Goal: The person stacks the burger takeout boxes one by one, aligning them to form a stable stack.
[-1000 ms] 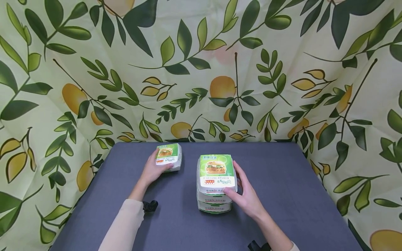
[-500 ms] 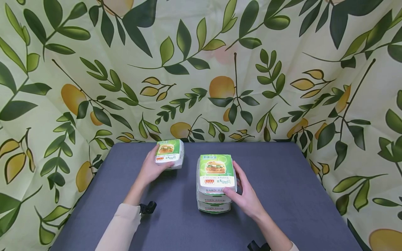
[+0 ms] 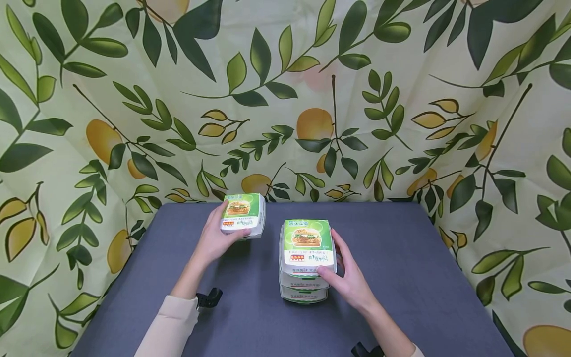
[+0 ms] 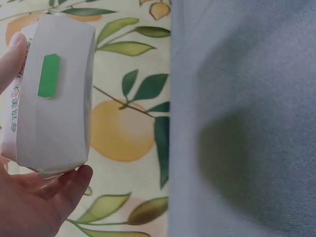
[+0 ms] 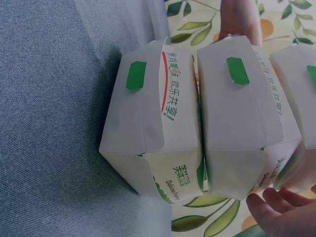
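Note:
My left hand (image 3: 213,242) grips a burger box (image 3: 244,212) with a green lid and a burger picture, thumb at the front and fingers on the far left side. The held box (image 4: 57,94) is raised off the table, its white side with a green tab facing the left wrist camera. To its right stands a stack of three matching boxes, the top box (image 3: 308,243) slightly offset from those below. My right hand (image 3: 354,280) holds that top box, thumb on its front right corner and fingers along its right side. In the right wrist view the lowest box (image 5: 143,103) rests on the cloth.
A dark blue-grey cloth covers the table (image 3: 401,277). Behind and on both sides hangs a curtain (image 3: 276,114) printed with leaves and oranges, close to the table's back edge. Black straps with small mounts (image 3: 209,297) sit at the wrists.
My left hand has lifted its burger box up from the table and moved it slightly to the right. The right hand and the stack have stayed still.

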`<move>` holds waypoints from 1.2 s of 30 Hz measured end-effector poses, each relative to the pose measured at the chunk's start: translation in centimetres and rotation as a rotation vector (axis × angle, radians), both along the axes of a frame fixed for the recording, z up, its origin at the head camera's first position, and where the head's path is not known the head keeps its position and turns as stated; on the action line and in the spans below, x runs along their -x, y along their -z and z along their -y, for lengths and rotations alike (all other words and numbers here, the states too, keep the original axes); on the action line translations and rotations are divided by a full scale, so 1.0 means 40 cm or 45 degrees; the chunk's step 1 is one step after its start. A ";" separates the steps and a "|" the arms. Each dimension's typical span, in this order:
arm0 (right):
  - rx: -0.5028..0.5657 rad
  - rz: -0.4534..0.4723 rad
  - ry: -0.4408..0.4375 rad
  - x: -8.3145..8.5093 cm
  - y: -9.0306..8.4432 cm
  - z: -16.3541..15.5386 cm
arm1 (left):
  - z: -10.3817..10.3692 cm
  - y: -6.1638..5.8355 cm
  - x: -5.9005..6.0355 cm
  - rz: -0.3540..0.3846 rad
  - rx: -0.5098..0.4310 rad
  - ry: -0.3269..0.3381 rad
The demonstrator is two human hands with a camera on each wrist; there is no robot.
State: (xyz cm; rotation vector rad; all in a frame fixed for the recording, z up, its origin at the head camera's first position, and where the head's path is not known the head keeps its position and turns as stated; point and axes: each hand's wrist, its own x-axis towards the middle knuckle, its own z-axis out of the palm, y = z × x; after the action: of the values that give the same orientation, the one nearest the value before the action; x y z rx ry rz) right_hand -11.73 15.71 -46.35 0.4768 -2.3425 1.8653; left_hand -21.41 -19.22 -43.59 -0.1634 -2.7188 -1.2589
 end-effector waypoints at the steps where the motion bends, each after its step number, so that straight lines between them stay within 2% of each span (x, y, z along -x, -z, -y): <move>1: 0.000 0.002 0.000 0.000 0.000 0.000 | -0.001 -0.004 -0.003 -0.005 0.002 0.000; 22: 0.017 -0.006 -0.005 0.000 0.002 0.002 | -0.042 -0.080 -0.055 -0.126 -0.136 0.019; 36: 0.010 -0.013 -0.004 -0.001 0.001 0.002 | -0.074 -0.124 -0.083 -0.182 -0.211 0.086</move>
State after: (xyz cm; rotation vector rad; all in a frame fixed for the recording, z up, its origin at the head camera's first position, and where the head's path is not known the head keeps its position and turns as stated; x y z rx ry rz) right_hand -11.69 15.61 -46.40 0.4881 -2.3284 1.8678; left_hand -18.07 -16.27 -38.63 -0.3160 -2.4959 -1.4251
